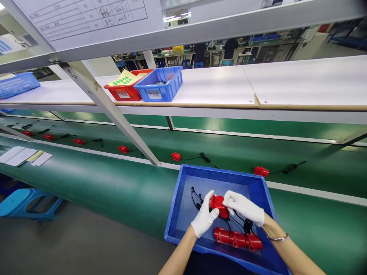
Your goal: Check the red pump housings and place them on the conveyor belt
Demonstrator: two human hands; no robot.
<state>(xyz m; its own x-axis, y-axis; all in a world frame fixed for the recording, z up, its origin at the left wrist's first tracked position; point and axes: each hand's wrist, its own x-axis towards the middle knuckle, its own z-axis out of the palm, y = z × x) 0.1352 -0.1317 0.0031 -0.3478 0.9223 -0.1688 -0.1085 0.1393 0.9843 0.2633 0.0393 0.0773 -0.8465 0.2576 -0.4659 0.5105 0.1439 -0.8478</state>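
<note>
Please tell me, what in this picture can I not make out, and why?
All in the head view:
Sides of the red part: covered by the left hand and right hand.
Right hand's grip: hidden by the hand itself.
Contents of the blue shelf bin: mostly behind its front wall.
Printed sheet: cut off by the top edge.
What the distant people handle: too small.

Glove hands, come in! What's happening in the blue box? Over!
Left hand holding red part; right hand touching it. More red parts lined up in blue box. Black cords close by.
</note>
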